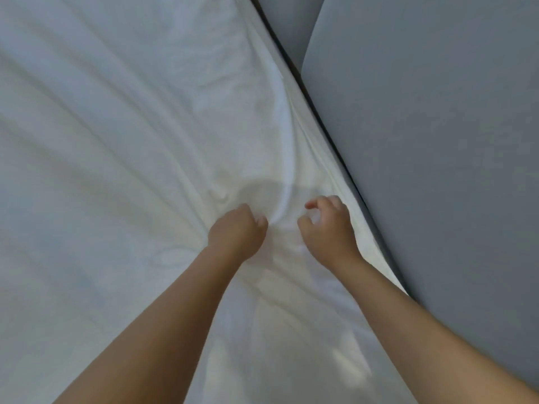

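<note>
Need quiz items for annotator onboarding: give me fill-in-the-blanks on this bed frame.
The left hand grips the ___ sheet.
The sheet's creases fan out from the ___ hand.
The right hand lies nearer the ___ panel.
Missing: white; left; grey.

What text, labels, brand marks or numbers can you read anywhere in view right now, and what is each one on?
None: no word, label, number or sign can be read anywhere in this view.
The white sheet is plain, with no tag or print in sight, also where the left hand bunches it and around the right hand.
The grey panels along the sheet's edge carry no marking either.
</note>
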`<state>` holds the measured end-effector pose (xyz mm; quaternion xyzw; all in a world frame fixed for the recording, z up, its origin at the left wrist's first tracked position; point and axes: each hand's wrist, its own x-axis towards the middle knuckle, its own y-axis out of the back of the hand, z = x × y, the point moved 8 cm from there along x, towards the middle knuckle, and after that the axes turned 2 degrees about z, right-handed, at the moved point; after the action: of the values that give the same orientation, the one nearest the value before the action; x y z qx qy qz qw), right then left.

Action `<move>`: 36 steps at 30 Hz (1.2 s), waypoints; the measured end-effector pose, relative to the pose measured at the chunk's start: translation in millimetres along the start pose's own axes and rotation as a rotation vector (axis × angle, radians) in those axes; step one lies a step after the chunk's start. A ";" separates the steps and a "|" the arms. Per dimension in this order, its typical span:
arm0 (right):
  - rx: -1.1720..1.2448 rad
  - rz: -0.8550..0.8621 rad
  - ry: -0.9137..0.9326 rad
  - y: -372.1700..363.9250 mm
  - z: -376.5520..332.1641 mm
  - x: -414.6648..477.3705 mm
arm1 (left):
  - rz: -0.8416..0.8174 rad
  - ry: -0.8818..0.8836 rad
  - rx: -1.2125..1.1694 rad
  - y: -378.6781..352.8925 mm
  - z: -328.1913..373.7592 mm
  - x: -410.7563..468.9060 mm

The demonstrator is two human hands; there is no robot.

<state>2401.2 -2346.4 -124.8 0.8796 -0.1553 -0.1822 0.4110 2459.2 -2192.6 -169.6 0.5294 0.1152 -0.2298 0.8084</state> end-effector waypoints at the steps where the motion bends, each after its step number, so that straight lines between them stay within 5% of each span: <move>1: -0.013 0.033 -0.035 5.8 -1.5 21.6 | 0.018 0.026 0.001 6.5 0.8 10.8; 8: 0.126 -0.153 -0.349 -17.8 6.4 133.8 | 0.049 0.223 -0.159 26.0 34.1 97.2; 14: 0.105 -0.304 -0.296 -52.0 0.1 155.7 | -0.021 0.404 -0.445 -3.5 31.2 132.3; 16: 0.238 -0.191 -0.239 -26.6 -13.5 156.8 | 0.112 0.321 -0.611 11.1 47.2 131.1; 20: 0.539 0.304 0.020 89.9 -33.3 166.0 | 0.426 0.030 -0.987 62.2 115.7 123.5; 23: 0.211 0.426 0.007 72.6 -9.6 174.0 | 0.356 0.015 -0.820 37.4 124.7 144.0; 27: -0.250 0.201 -0.135 -11.0 44.0 186.8 | 0.095 0.117 -0.542 -24.5 94.1 170.0; 32: -0.072 0.179 -0.013 -18.7 52.1 182.0 | 0.242 -0.074 -0.474 -31.4 107.3 130.8; 36: -0.304 0.129 0.128 -11.8 60.3 105.6 | 0.363 -0.293 -0.207 -40.4 95.9 57.1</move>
<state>2469.2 -2424.0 -190.3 0.8052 -0.1556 -0.1202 0.5594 2483.3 -2307.5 -187.0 0.4171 -0.0775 -0.1422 0.8943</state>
